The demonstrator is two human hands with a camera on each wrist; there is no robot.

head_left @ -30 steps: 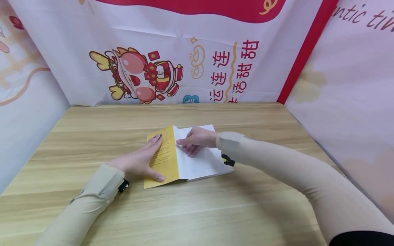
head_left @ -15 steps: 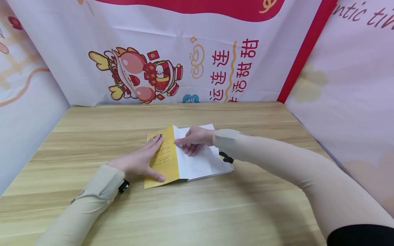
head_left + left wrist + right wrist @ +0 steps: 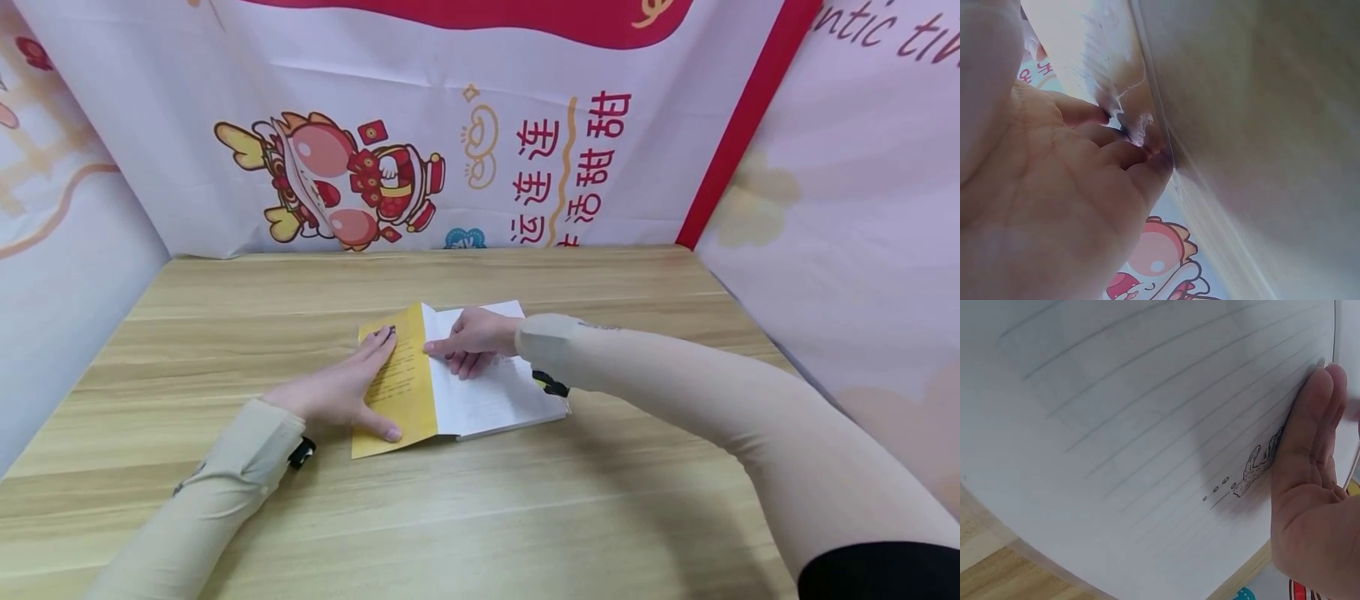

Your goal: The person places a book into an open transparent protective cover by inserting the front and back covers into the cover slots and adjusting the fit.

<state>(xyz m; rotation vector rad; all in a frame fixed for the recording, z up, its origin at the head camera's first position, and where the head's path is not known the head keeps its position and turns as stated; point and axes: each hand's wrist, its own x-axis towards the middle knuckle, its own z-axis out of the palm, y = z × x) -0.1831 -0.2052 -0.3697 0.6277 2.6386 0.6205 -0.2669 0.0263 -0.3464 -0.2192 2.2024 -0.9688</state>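
Note:
An open notebook lies on the table, its yellow inside cover point(image 3: 401, 400) folded out to the left and its white page point(image 3: 498, 404) to the right. Lines of print run down the cover. My left hand point(image 3: 341, 396) rests spread on the cover, thumb near the lower edge. With index finger extended, my right hand point(image 3: 480, 333) touches the fold between cover and page, its other fingers loosely bent over the paper. The right wrist view shows ruled lines and a small ink drawing point(image 3: 1254, 465) beside that hand. Fingertips of the left hand point(image 3: 1085, 162) meet the cover in the left wrist view.
The wooden table point(image 3: 450, 517) runs back to a white hanging cloth point(image 3: 420, 100) with a cartoon figure and red lettering. Printed cloth panels point(image 3: 847, 208) stand along both sides.
My right hand has shifted slightly left, its index fingertip now at the fold. The left hand stays spread on the yellow cover, and the notebook has not visibly moved.

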